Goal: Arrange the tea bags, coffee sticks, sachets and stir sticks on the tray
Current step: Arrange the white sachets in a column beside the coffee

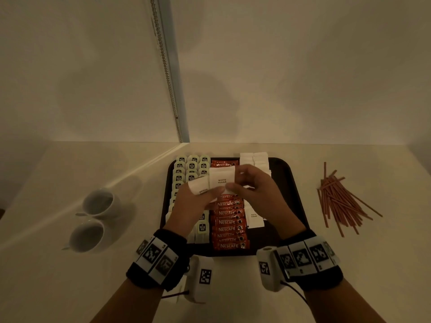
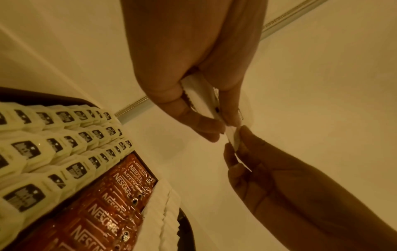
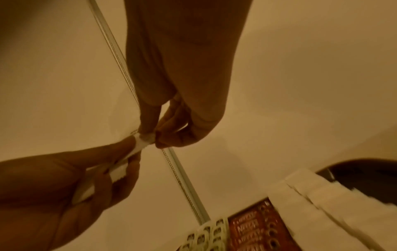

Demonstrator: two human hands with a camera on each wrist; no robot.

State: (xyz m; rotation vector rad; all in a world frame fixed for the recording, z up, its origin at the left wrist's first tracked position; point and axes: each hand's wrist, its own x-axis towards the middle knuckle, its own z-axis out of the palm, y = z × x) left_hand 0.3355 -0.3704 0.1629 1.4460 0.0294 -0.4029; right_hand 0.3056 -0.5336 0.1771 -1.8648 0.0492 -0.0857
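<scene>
Two white cups (image 1: 93, 220) sit on the pale counter (image 1: 256, 287) out at nine o'clock from the dark tray (image 1: 289, 183), one just beside the other, well clear of the tray's edge.

On the tray, the pale green tea bags (image 1: 191, 165) fill the nine o'clock side in three overlapping rows. Just beside them, down the middle from twelve to six, runs a column of red Nescafe coffee sticks (image 1: 229, 229). White sugar sachets (image 1: 253, 217) lie in a row toward three o'clock of the sticks, with more stacked at the tray's one o'clock corner.

Above the tray's centre, the left hand (image 1: 194, 201) grips a small fan of white sugar sachets (image 1: 221, 180) between thumb and curled fingers. The right hand (image 1: 254, 190) meets it from three o'clock, its fingertips (image 2: 242, 134) pinching the edge of the same bunch.

Far out at three o'clock, off the tray, the brown stir sticks (image 1: 338, 199) lie on the counter in a loose, splayed heap.
</scene>
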